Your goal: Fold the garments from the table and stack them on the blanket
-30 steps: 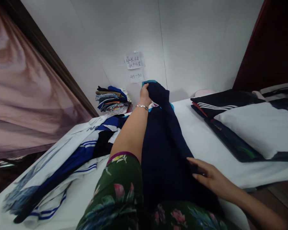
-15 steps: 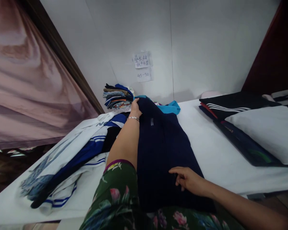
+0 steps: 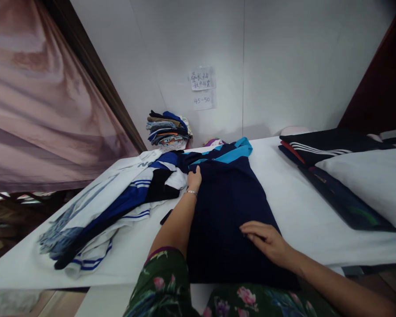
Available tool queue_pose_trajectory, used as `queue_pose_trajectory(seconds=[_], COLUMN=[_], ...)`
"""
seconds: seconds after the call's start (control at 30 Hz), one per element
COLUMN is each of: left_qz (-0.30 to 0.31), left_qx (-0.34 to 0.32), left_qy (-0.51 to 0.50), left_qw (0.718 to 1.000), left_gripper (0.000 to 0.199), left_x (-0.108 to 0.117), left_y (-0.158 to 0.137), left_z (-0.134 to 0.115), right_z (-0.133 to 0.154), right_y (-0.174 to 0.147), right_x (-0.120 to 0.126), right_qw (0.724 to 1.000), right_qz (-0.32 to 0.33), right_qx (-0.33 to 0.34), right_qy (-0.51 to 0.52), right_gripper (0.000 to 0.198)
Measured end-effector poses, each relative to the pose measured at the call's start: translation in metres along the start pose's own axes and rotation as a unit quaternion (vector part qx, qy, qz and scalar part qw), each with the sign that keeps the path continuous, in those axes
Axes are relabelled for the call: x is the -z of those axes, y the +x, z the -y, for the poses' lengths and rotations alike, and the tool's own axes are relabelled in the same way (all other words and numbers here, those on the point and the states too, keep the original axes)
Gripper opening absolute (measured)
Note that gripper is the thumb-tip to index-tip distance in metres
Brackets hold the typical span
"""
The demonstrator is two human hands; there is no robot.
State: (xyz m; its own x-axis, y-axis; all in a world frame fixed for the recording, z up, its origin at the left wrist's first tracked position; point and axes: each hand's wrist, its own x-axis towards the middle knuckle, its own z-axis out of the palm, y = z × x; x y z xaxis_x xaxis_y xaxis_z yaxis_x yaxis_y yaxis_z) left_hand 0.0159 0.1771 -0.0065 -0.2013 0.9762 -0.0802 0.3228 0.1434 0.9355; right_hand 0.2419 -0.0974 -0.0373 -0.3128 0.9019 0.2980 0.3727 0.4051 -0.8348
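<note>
A navy jacket [image 3: 231,202] with turquoise trim [image 3: 232,155] at its collar end lies lengthwise before me, its lower edge close to my body. My left hand [image 3: 194,179] is closed on the fabric at the jacket's upper left side. Below it, a small dark piece of cloth [image 3: 166,217] shows beside my left forearm; what it belongs to is hidden. Over the jacket's lower right part rests my right hand [image 3: 267,242], fingers loosely stretched and thumb apart, with no fabric visibly gripped.
Left of the jacket, white, blue and black garments [image 3: 128,193] lie in a loose heap. A folded clothes stack [image 3: 169,130] stands by the wall, below paper signs [image 3: 203,88]. At right are flat-laid clothes [image 3: 323,149] on the white table [image 3: 293,207]. A pink curtain [image 3: 42,110] hangs at left.
My left hand has come down toward me from the jacket's top, and the navy fabric it held up is lowered. More turquoise trim shows. My right hand shifted slightly right.
</note>
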Motion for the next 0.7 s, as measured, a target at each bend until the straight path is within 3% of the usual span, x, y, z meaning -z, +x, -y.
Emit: queue_pose_trajectory(seconds=[0.1, 0.27, 0.37, 0.5, 0.7], left_qz=[0.019, 0.125, 0.152, 0.148, 0.110], left_qx=[-0.041, -0.088, -0.088, -0.065, -0.044], left_qy=[0.092, 0.195, 0.243, 0.292, 0.299], left_qw=[0.995, 0.969, 0.954, 0.943, 0.947], left_gripper=[0.022, 0.017, 0.020, 0.030, 0.027], left_x=[-0.016, -0.063, -0.087, -0.111, -0.125], left_y=[-0.026, -0.059, -0.063, -0.056, -0.047], left_z=[0.003, -0.004, -0.012, -0.026, -0.032], right_z=[-0.015, -0.028, -0.022, -0.014, -0.018], right_y=[0.003, 0.004, 0.002, -0.001, -0.005], right_x=[0.014, 0.001, -0.009, -0.014, -0.020], right_qw=[0.990, 0.950, 0.939, 0.944, 0.944], right_qz=[-0.044, 0.094, 0.121, 0.142, 0.157], right_qx=[-0.009, -0.078, -0.084, -0.053, -0.032], right_qy=[-0.131, -0.288, -0.312, -0.294, -0.287], right_gripper=[0.039, 0.057, 0.059, 0.059, 0.058])
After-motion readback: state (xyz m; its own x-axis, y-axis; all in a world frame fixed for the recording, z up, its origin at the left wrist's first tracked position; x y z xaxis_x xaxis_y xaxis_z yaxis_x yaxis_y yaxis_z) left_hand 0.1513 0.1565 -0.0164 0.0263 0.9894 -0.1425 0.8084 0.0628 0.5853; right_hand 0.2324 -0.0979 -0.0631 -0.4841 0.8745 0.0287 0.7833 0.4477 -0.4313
